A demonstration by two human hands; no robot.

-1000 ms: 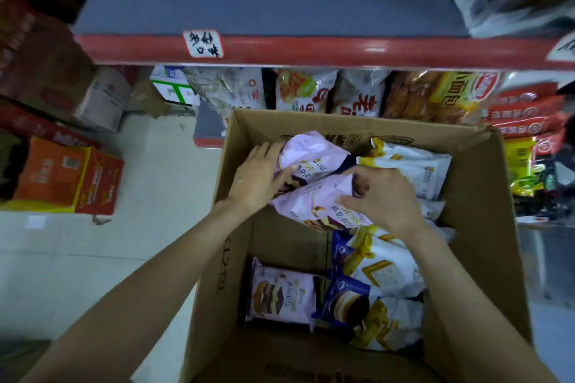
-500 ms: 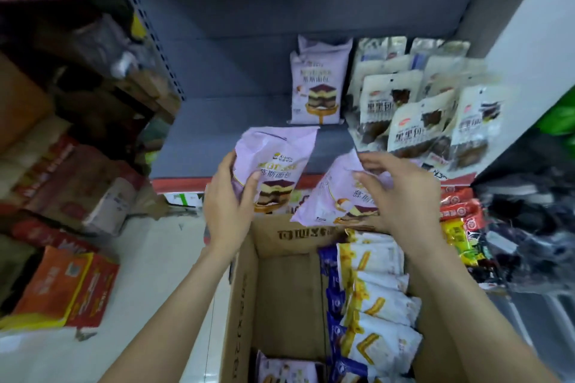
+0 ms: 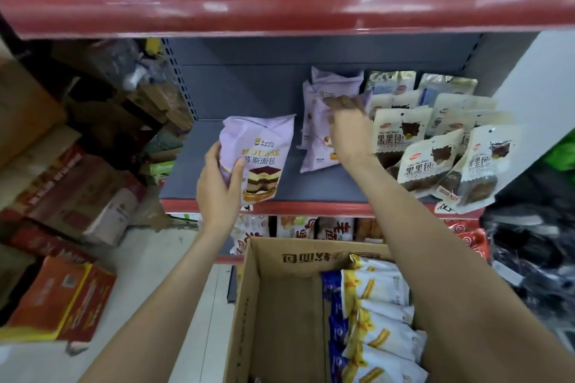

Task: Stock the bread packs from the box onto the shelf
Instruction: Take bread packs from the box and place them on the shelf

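My left hand (image 3: 217, 183) grips a purple mousse bread pack (image 3: 258, 158) upright, just in front of the grey shelf (image 3: 199, 171). My right hand (image 3: 348, 130) reaches onto the shelf and holds a second purple pack (image 3: 314, 140) by its upper right side. That pack stands tilted against a third purple pack (image 3: 337, 81) at the back. The open cardboard box (image 3: 311, 258) sits below my arms. A row of white, blue and yellow bread packs (image 3: 379, 320) lies along its right side.
White packs of dark bread (image 3: 429, 162) fill the shelf's right part, right next to my right hand. The shelf's left part is bare. A red-edged shelf (image 3: 280, 6) with goods hangs overhead. Cartons (image 3: 62, 298) are stacked on the floor at left.
Both hands lifted purple packs out of the box up to the shelf. My right hand moved its pack onto the shelf against the back pack; the left pack rose to the shelf front.
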